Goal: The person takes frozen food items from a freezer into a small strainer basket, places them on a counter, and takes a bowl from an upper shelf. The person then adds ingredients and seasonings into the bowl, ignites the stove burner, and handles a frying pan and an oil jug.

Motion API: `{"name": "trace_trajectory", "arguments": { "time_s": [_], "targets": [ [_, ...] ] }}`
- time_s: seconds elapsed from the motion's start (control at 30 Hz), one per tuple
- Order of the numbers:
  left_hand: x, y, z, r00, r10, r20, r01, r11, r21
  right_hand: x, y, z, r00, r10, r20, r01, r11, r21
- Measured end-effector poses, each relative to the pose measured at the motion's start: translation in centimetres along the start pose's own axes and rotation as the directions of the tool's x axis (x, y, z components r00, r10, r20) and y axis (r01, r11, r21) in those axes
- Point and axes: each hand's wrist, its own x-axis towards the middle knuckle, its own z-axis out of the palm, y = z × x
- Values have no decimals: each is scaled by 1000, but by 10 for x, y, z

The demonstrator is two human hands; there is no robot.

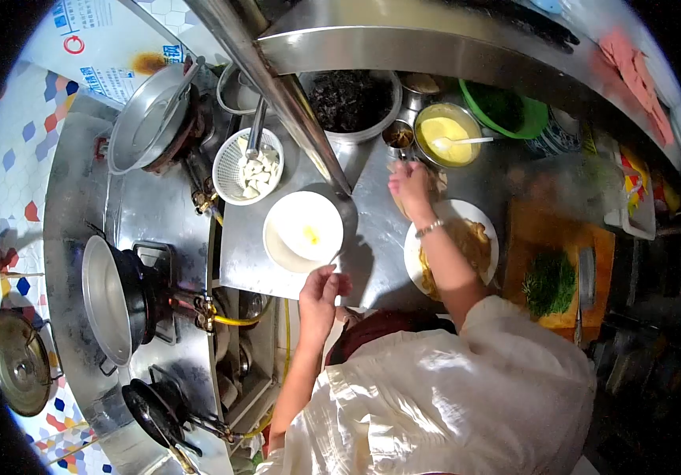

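My left hand [324, 294] is closed in a pinch at the near rim of a white bowl [281, 249]. A thin object seems to run from its fingertips to the rim, too small to name. Inside the bowl lies a little yellow liquid [311, 234]. My right hand [410, 188] reaches forward over the steel table, fingers curled; what they hold, if anything, is hidden. A tan item [438, 180] shows just beside it. Beneath my right forearm is a white plate [460, 207] of browned food. Ahead stands a bowl of yellow batter [445, 131] with a white spoon [467, 141].
Left of the bowl are a white basket [224, 176] of pale chunks and stoves with pans [107, 305]. Behind stand a tub of black food [352, 103], small metal cups [398, 136] and a green bowl [534, 119]. A slanted steel post [309, 131] crosses the table. Chopped greens [550, 283] and a cleaver [586, 277] lie right.
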Motion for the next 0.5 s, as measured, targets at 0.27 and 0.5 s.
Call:
{"name": "trace_trajectory", "arguments": {
  "time_s": [0.27, 0.5],
  "targets": [
    [-44, -4, -18, 988, -68, -136, 70, 997, 13, 123, -54, 79, 619, -487, 616, 780, 285, -557],
    [-61, -9, -35, 961, -64, -269, 60, 998, -25, 152, -37, 131, 624, 7, 781, 747, -297, -595]
  ]
}}
